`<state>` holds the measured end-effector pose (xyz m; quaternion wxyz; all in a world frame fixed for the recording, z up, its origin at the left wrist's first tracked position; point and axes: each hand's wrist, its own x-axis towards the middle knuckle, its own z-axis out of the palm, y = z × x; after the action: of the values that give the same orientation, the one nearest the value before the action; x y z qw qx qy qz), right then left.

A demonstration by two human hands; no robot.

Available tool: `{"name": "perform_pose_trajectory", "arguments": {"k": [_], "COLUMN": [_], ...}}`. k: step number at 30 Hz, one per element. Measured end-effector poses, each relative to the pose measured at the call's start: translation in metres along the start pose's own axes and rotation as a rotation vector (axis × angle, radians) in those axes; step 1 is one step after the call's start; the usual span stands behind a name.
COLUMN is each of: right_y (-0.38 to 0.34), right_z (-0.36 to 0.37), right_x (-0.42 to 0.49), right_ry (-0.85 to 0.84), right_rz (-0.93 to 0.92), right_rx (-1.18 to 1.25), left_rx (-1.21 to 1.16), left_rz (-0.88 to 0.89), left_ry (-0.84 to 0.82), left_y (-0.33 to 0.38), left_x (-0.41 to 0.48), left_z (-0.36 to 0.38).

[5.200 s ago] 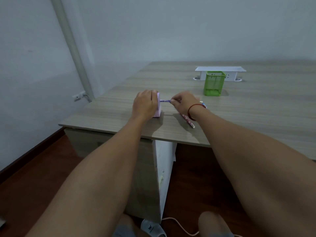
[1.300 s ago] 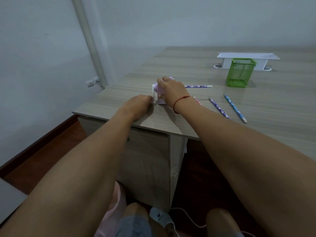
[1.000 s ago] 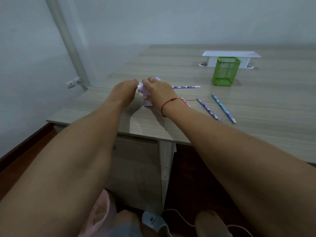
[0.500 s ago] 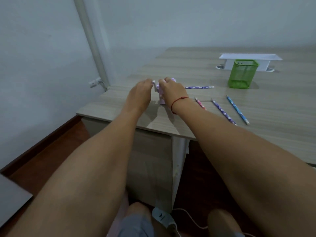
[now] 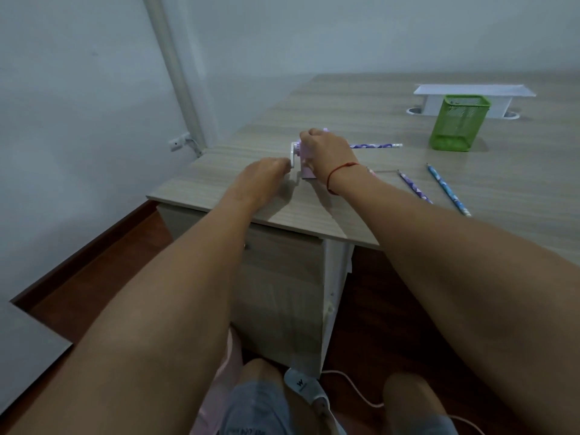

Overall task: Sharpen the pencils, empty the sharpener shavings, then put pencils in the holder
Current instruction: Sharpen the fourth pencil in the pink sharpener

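- Nearest, below the tabletop's near edge, are the person's knees, a white slipper [image 5: 306, 392] and a pale cable [image 5: 354, 389] on the floor.
- The left grip [image 5: 266, 172] is near the near-left corner of the tabletop [image 5: 518, 189]. Its fingers are curled onto the white crank [image 5: 293, 153], low on its turn. The knob itself is hidden under the fingertips.
- Half a second ago this grip sat level with the sharpener's top, and a second before that it was low again. That reads as cranking under way.
- The pink sharpener [image 5: 306, 174] stands just beyond, with the right grip [image 5: 326, 152] clamped over its top to steady it.
- About five seconds ago the roles were reversed: the left held the body while the right fed the pencil in. Loading is therefore over and grinding has begun.
- A purple pencil [image 5: 373, 146] sticks out of the sharpener's right side, lying level and pointing towards the right edge.
- Three more pencils lie loose to the right:
  - a pink pencil [image 5: 372, 171], mostly hidden behind the right wrist;
  - a violet pencil [image 5: 414, 187];
  - a blue pencil [image 5: 447, 189].
- I cannot tell whether these are sharpened yet.
- Towards the far edge stands the green mesh holder [image 5: 459, 122], with no pencil rising out of it. A white box [image 5: 474, 91] sits behind it.
- Emptying the shavings and filling the holder both remain to be done.
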<state>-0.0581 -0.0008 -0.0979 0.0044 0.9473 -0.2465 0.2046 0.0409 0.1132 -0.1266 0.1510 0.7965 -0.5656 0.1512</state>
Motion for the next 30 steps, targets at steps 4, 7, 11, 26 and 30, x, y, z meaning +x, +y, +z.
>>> {"name": "perform_pose_trajectory", "arguments": {"k": [4,7,11,26,30], "right_y": [0.004,0.006,0.006,-0.005,-0.006], "right_z": [-0.002,-0.001,0.003,-0.001,-0.001], "right_x": [0.002,0.004,0.008,0.009,0.008], "right_ry": [0.004,-0.002,0.004,-0.011,0.003], "right_rz": [-0.031,-0.035,-0.032,0.01,0.008], "right_rx": [-0.04,-0.061,-0.081,-0.086,-0.08], "left_rx": [-0.008,-0.017,-0.057,-0.062,-0.055], "left_rz": [-0.034,-0.063,-0.08,-0.085,-0.084], "left_ry": [-0.119,-0.177,-0.112,0.284,0.193], "left_y": [-0.001,-0.008,-0.018,-0.001,0.008], "left_x": [0.011,0.027,0.048,0.036,0.007], "left_z": [0.007,0.011,0.023,-0.008,-0.001]}}
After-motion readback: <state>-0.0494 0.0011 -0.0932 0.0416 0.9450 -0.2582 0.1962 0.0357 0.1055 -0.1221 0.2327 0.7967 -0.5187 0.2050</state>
